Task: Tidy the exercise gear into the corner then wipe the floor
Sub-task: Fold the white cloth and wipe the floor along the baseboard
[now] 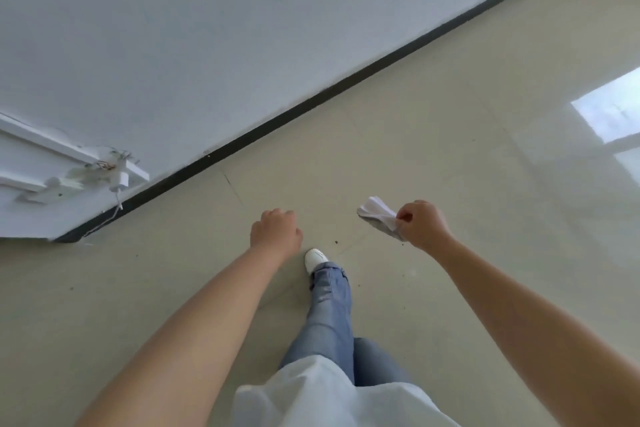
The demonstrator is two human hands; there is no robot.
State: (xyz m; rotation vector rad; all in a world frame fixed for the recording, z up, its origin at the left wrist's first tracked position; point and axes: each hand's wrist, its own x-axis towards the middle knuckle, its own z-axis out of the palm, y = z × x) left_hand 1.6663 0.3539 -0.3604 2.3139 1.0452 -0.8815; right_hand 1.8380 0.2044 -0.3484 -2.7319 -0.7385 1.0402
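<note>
My right hand (420, 224) is closed around a crumpled white tissue (377, 213), whose underside looks grey and dirty, held above the beige tiled floor (467, 166). My left hand (275, 230) is curled into a loose fist with nothing visible in it, hanging over the floor just ahead of my white shoe (315, 258). No exercise gear is in view. A few dark specks of dirt (336, 242) lie on the tiles between my hands.
A white wall (207, 28) with a black skirting strip (311, 104) runs diagonally across the view. At the left, white cable trunking (52, 149) ends in loose wires and a hanging cord (116, 199). My leg in blue jeans (329, 308) steps forward.
</note>
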